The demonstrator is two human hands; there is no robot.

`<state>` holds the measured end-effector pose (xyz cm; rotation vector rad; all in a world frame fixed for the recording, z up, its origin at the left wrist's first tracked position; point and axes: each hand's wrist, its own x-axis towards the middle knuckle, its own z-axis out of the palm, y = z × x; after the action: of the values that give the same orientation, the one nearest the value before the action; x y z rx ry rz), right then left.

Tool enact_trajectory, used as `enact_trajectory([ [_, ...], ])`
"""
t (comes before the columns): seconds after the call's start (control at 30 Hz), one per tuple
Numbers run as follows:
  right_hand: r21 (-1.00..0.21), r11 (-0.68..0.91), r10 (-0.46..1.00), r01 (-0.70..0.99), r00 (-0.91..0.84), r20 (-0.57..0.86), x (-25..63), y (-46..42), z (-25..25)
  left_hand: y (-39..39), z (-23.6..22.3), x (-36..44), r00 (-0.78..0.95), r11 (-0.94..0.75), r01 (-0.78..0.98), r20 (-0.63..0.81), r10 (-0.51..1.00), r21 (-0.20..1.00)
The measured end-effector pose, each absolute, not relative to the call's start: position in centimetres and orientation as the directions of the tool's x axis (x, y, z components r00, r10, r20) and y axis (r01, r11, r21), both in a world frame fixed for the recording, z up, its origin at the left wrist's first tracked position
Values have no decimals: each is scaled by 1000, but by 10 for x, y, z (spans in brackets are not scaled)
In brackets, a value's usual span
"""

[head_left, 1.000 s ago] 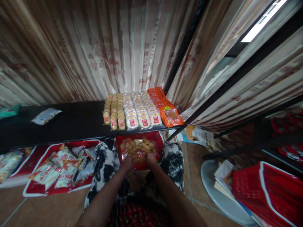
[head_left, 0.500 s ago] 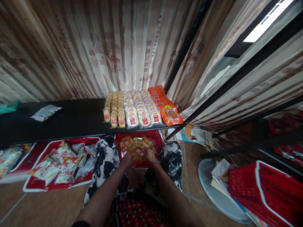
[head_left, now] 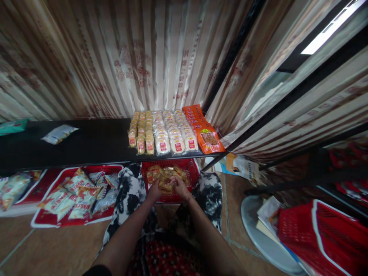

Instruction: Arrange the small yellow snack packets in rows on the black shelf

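Between my knees stands a red basket (head_left: 194, 168) with many wrapped yellow snacks (head_left: 169, 171) in it. My left hand (head_left: 155, 191) is low at the left of this pile, its fingers closed on a wrapped yellow snack, partly hidden by the hand. Close beside it, my right hand (head_left: 179, 187) is over the pile with its fingers drawn together; what lies in them is too small to make out. Just above the basket, the black shelf (head_left: 97, 143) bears rows of upright yellow snack packs (head_left: 140, 143) and rows of round white crackers (head_left: 177, 145) in clear wrap.
Orange snack bags (head_left: 205, 132) lie by the shelf's right post. At left, another red basket (head_left: 76, 222) holds several snack bags (head_left: 80, 195). On the right are a grey stool (head_left: 250, 218) with papers and a red basket (head_left: 299, 226). A curtain (head_left: 143, 57) hangs behind the shelf.
My right hand has turned and lifted slightly, its fingers now nearer my left hand. The left hand is still at the left of the pile. The view has shifted a little.
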<state>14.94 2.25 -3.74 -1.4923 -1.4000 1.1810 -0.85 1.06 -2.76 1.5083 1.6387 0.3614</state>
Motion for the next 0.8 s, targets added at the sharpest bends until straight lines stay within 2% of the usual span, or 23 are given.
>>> enact_trajectory([
  [0.17, -971, -112, 990, 211, -57, -126, 149, 23, -38, 11, -29, -9, 112, 191, 640, -336, 935, 745],
  [0.47, -976, -169, 986, 140, 36, -165, 154, 25, -41, 9, -17, -9, 134, 166, 667, -335, 933, 727],
  [0.8, -942, -336, 938, 3, 93, -334, 152, 25, -42, 6, -14, -11, 108, 126, 698, -277, 955, 705],
])
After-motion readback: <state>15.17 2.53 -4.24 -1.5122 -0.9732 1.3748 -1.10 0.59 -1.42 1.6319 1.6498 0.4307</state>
